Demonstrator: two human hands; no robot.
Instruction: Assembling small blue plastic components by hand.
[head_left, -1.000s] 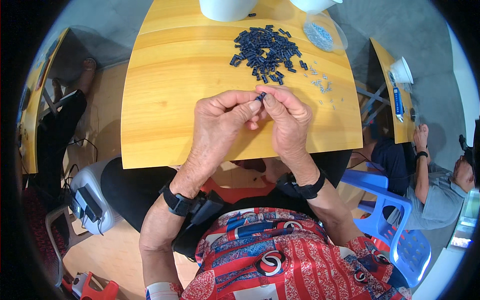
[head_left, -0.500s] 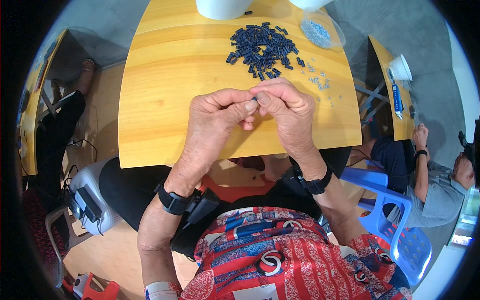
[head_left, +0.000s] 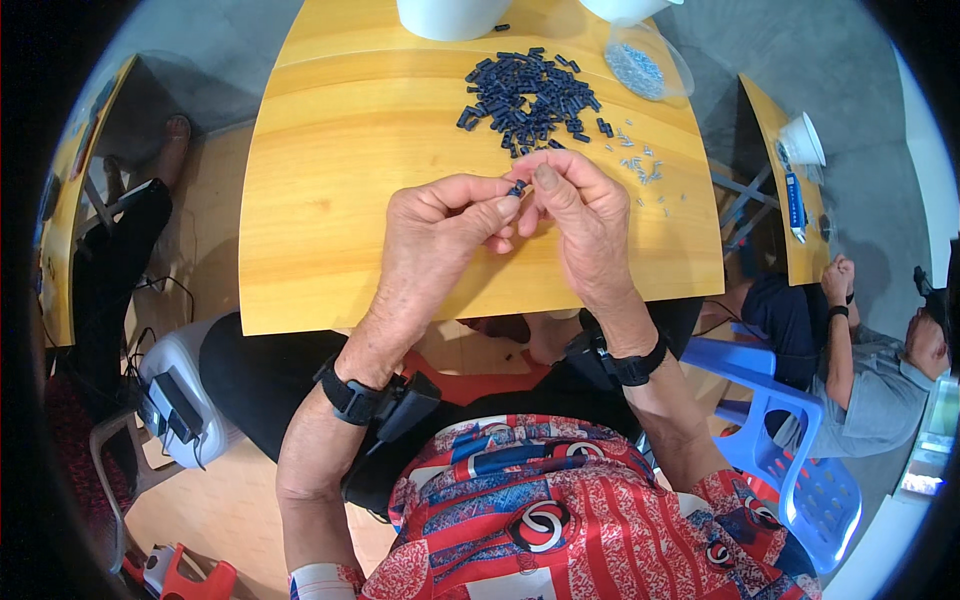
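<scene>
Between the thumb and forefinger of my left hand (head_left: 440, 222) is a small dark plastic piece (head_left: 516, 189), its end sticking out past the fingertips. My right hand (head_left: 588, 222) is just beside it, thumb raised and fingers loosely curved apart, with nothing visible held in them. Both hands are above the near half of the yellow wooden table (head_left: 330, 190). Beyond them lies a heap of short dark plastic pieces (head_left: 530, 95) of similar look. Small silvery metal parts (head_left: 640, 168) are scattered to the right of the heap.
A clear bag or dish of small silvery parts (head_left: 636, 72) sits at the far right. A white tub (head_left: 452, 15) stands at the far edge. To my right are a blue plastic chair (head_left: 790, 420) and a seated person (head_left: 860, 375) at another table (head_left: 785, 190).
My right thumb has lifted off the small piece and the right fingers have loosened, showing more of it. The left hand keeps its pinch. The person at right has shifted their hands slightly.
</scene>
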